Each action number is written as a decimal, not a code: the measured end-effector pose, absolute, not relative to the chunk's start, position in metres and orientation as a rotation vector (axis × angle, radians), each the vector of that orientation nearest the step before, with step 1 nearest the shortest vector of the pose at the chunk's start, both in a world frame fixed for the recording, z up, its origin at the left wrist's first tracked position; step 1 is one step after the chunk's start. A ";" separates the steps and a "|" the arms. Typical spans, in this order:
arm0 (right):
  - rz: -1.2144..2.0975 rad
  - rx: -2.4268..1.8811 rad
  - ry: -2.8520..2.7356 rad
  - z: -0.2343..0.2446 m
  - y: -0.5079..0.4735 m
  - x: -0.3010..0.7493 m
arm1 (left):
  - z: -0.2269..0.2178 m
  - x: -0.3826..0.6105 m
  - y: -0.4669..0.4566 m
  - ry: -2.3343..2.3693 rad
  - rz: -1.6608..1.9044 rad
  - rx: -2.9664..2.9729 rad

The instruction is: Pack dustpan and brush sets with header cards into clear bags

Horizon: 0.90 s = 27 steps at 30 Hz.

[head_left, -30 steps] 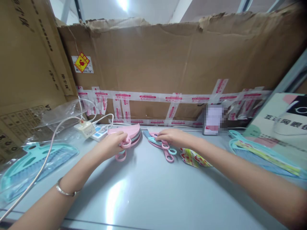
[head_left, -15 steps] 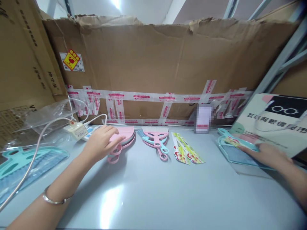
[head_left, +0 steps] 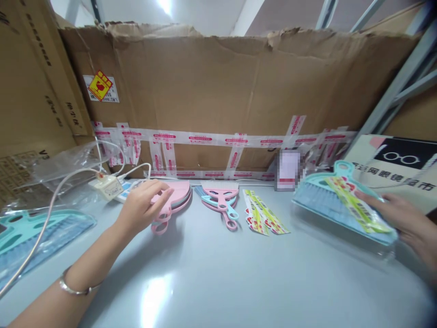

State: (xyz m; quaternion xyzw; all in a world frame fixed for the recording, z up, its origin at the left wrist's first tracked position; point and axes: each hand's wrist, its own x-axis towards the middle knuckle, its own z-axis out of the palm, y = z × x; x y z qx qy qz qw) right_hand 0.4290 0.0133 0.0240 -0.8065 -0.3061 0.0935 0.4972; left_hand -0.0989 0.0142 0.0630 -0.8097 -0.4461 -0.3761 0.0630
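Note:
My right hand [head_left: 404,218] grips a teal dustpan and brush set [head_left: 327,196] by its right end, lifted off the table, bristles facing me. Clear plastic hangs below it, and a yellow-green printed card [head_left: 355,202] lies across its front near my thumb. At the left, my left hand [head_left: 145,205] is over the edge of a stack of pink dustpans [head_left: 179,193], thumb apart from the fingers; whether it touches them I cannot tell. Pink and teal hand brushes [head_left: 220,196] lie to the right of that stack. Farther right are several printed cards [head_left: 262,214].
A bagged teal dustpan set [head_left: 44,232] lies at the left under a white cable [head_left: 53,200]. A charger plug [head_left: 107,187] is behind it. A big taped carton [head_left: 211,91] backs the table [head_left: 221,278]. A blurred-out upright item [head_left: 288,171] and a printed paper bag [head_left: 403,159] stand right.
My right hand has raised the teal dustpan set off the table, tilting it and bringing it slightly left. My left hand stays by the pink stack, almost unmoved.

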 end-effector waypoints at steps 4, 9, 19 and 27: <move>0.517 -1.770 -0.978 0.072 0.019 0.340 | 0.070 -0.068 0.012 -1.728 -1.437 -2.580; 0.706 -1.420 -1.485 0.083 0.046 0.222 | 0.075 -0.028 0.027 -2.218 -1.811 -2.972; 0.570 -0.982 -1.289 0.041 0.035 0.164 | 0.053 -0.047 0.057 -2.124 -2.710 -2.085; 1.467 -0.780 -0.895 0.026 0.020 0.134 | 0.054 -0.038 0.039 -1.987 -2.624 -2.131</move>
